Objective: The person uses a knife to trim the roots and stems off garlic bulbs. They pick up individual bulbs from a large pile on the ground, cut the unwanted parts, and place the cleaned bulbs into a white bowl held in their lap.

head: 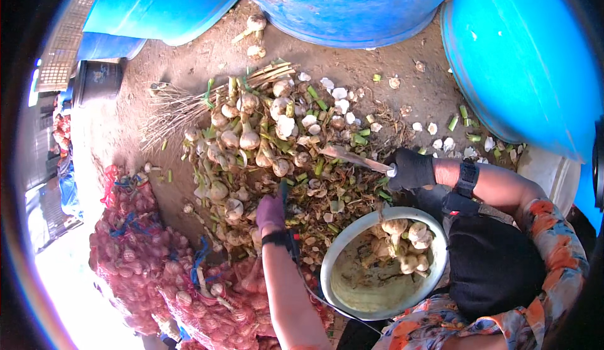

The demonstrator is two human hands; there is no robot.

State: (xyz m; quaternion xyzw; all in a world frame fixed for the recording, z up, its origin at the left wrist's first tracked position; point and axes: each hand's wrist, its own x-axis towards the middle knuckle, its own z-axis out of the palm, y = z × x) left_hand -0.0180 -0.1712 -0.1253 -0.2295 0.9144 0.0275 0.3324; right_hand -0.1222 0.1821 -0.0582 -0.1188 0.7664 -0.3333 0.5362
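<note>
My right hand [411,168], in a black glove, grips a knife [354,157] whose blade points left over the trimmings. Below that blade, my left hand [271,212] wears a purple glove and reaches into the edge of a heap of garlic bulbs with stalks [249,138]. Its fingers are partly hidden, and I cannot tell whether they hold anything. Cut green stalk pieces [362,139] and brown roots and leaves [354,187] lie between the hands. Close to my body, a pale oval basin [349,298] holds several garlic bulbs [395,227] at its far side.
Pink mesh sacks full of garlic [141,251] stand at the lower left. A twig broom [174,109] lies behind the heap. Large blue drums [349,10] line the far side, another blue drum [524,62] standing to the right. White skins [339,93] litter the earthen ground.
</note>
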